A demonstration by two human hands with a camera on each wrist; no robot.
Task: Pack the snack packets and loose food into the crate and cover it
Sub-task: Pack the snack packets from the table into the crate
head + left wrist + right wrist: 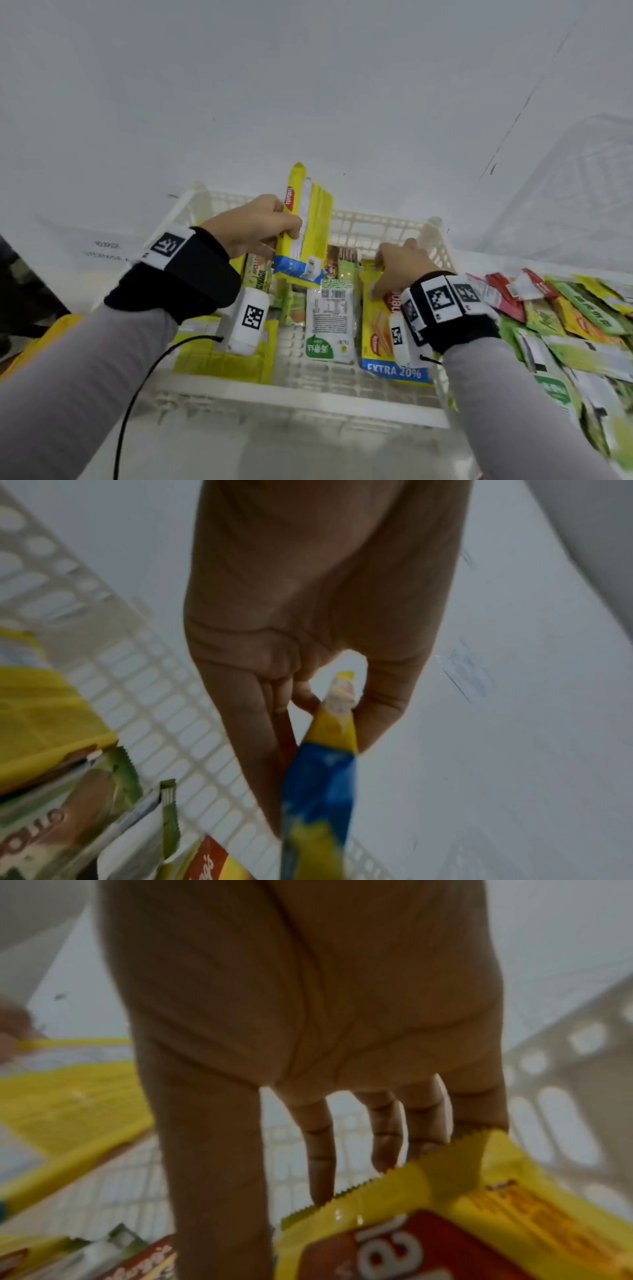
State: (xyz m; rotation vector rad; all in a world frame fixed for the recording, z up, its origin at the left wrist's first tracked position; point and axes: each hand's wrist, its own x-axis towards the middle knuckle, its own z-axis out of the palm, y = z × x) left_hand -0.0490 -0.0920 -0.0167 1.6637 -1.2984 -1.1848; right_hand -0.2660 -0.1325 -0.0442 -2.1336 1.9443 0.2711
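A white slotted crate sits in front of me with several snack packets lying in it. Above its far left part, my left hand pinches a yellow and blue wafer packet and holds it upright. The left wrist view shows thumb and fingers of the left hand clamped on this packet, edge-on. My right hand is inside the crate at the right. It holds the serrated top edge of a yellow "EXTRA 20%" wafer packet, fingers behind the packet and thumb in front.
A white and green packet and another yellow packet lie on the crate floor. A heap of green, yellow and red sachets covers the table to the right. A pale latticed panel stands at the back right.
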